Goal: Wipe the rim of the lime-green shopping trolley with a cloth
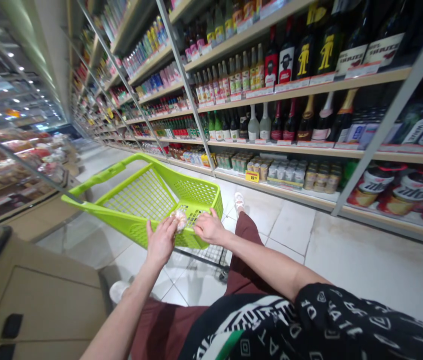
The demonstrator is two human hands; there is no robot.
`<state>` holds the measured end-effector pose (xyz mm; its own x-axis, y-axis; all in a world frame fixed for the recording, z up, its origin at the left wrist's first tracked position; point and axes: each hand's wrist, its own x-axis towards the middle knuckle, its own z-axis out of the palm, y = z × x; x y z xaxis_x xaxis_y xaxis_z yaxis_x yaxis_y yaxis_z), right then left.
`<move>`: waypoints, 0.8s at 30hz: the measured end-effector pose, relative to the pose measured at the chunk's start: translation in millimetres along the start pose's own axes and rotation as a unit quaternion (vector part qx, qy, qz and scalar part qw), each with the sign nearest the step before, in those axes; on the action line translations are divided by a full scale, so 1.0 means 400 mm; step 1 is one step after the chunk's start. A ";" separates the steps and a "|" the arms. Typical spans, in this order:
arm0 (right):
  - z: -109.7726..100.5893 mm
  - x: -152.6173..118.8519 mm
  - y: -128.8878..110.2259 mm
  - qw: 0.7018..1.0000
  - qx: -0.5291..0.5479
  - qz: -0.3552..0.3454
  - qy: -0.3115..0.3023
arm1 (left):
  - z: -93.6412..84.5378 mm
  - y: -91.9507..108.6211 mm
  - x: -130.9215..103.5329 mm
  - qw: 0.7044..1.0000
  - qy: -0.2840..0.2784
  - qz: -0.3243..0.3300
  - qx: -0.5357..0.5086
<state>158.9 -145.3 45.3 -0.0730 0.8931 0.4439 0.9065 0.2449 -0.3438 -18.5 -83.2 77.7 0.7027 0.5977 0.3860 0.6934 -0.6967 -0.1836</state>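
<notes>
A bright green plastic shopping cart (196, 187) stands in front of me, its slatted basket facing up. My left hand (161, 241) is over the cart's near side, fingers closed around a small whitish-pink bundle (180, 219) that looks like a clear plastic bag with pale lumps inside. Its exact contents are too small to tell. Just to the right, my right hand (210, 227) is curled closed at the cart's near end, thumb up. What its fingers hold, whether the basket rim or part of the bag, is hidden.
Tall shelves (297, 85) of bottles and cans line the right side, with a yellow price tag (252, 176) low down. Left of the cart is a beige cabinet (42, 300), with a food display (16, 160) behind it. White floor tiles (290, 225) run along the aisle.
</notes>
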 end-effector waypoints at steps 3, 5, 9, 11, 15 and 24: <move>-0.016 -0.001 0.027 1.000 -0.001 0.013 -0.010 | 0.002 -0.020 0.003 1.000 -0.004 0.005 0.002; -0.030 -0.002 0.039 0.999 0.002 0.031 -0.010 | 0.002 -0.053 0.007 1.000 0.002 -0.015 0.015; -0.045 -0.001 0.029 0.997 0.003 0.076 0.018 | 0.000 -0.081 0.015 0.997 0.019 -0.058 0.036; -0.041 0.002 0.008 0.997 0.013 0.070 0.028 | -0.001 -0.054 0.021 0.999 0.020 -0.037 0.027; -0.020 0.003 -0.017 0.998 0.019 0.050 0.045 | -0.001 0.003 0.029 1.000 0.015 0.008 0.002; -0.012 -0.002 0.001 0.994 0.008 0.064 0.083 | -0.029 -0.067 0.012 0.995 0.018 -0.096 0.033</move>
<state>161.3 -147.6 48.6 0.1128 0.8429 0.5261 0.8976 0.1406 -0.4178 -35.6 -66.3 94.8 0.5516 0.7012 0.4518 0.8236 -0.5436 -0.1618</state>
